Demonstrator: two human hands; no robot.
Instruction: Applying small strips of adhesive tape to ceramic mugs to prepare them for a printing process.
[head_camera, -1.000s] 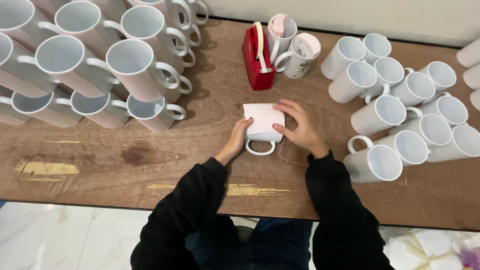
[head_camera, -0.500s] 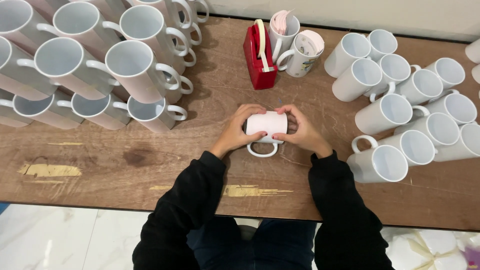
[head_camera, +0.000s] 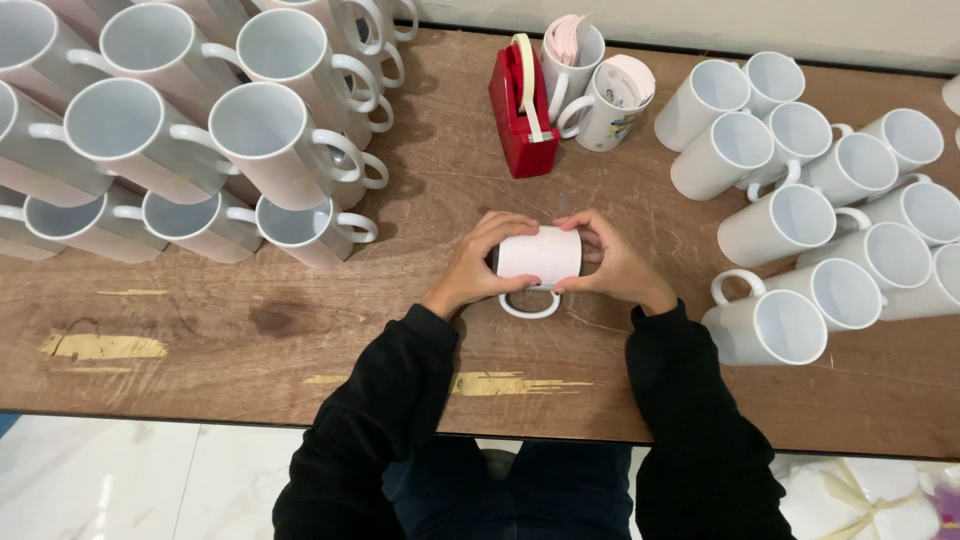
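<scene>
While stacked white mugs (head_camera: 250, 130) crowded the left of the worn wooden surface (head_camera: 300, 340), a person in black sleeves held a single white mug (head_camera: 538, 258) on its side at the middle, its handle turned toward the body. The left hand (head_camera: 478, 268) was closed over the mug's left end and the right hand (head_camera: 612, 262) over its right, fingers curled over what looked like a sheet of white paper wrapped around the barrel. The step in hand appeared to be pressing that wrap tight; the next move would likely call for one hand to pin the seam while the other reached for tape. Behind stood a red tape dispenser (head_camera: 520, 115) and two mugs holding pale slips (head_camera: 595, 75); more white mugs (head_camera: 830, 200) lay clustered at right.
</scene>
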